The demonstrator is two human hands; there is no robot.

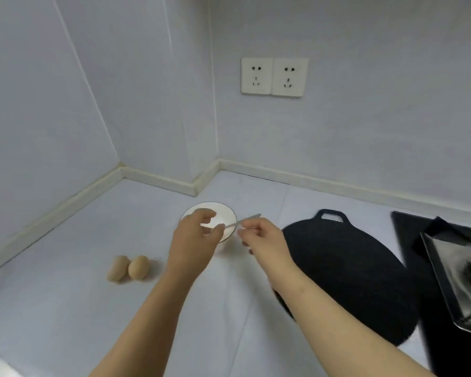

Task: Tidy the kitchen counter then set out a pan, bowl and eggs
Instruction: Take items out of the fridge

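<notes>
A white bowl (223,213) with a dark rim stands on the pale counter (65,308), partly hidden behind my hands. My left hand (195,240) hovers over the bowl's near side with thumb and fingers curved apart; whether it touches the rim I cannot tell. My right hand (264,238) pinches a thin metal utensil (252,217) whose tip points toward the bowl. Two brown eggs (129,268) lie side by side left of my left forearm. A flat black pan (346,265) with a loop handle lies to the right of the bowl, under my right forearm.
A black gas hob (419,254) with a steel tray and burner (465,276) fills the right edge. The counter meets tiled walls in a corner at the back left. A double wall socket (273,77) sits above the counter.
</notes>
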